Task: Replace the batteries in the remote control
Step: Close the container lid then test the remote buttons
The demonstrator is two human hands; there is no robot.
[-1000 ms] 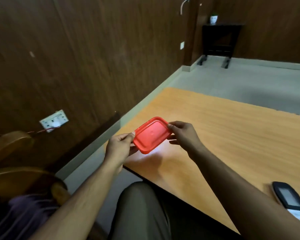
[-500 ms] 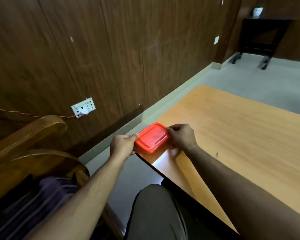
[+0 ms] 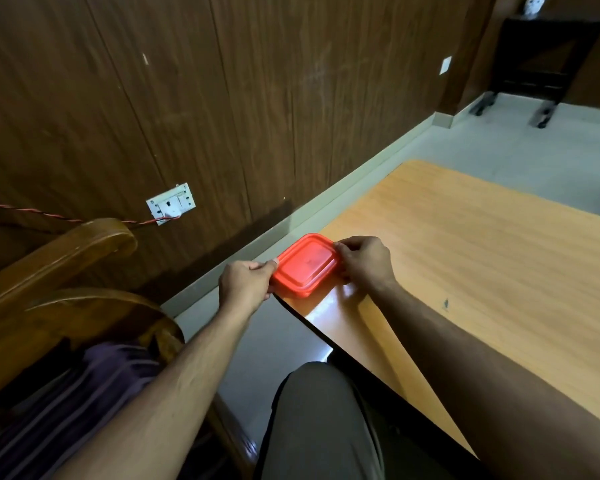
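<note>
**Two hands seat the red container at the table corner**

The red container, lid on, sits at the near-left corner of the table, probably steadied for opening to reach batteries; its contents are not visible. The left hand pinches its left edge with curled fingers. The right hand grips its right edge, knuckles up. Both forearms reach forward. The remote control is out of view.

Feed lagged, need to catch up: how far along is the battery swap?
Nothing looks done. In hand: both hands, left and right, grip the red box at the table corner, lid on. Left: open it, swap batteries; no remote or batteries are in view.
</note>
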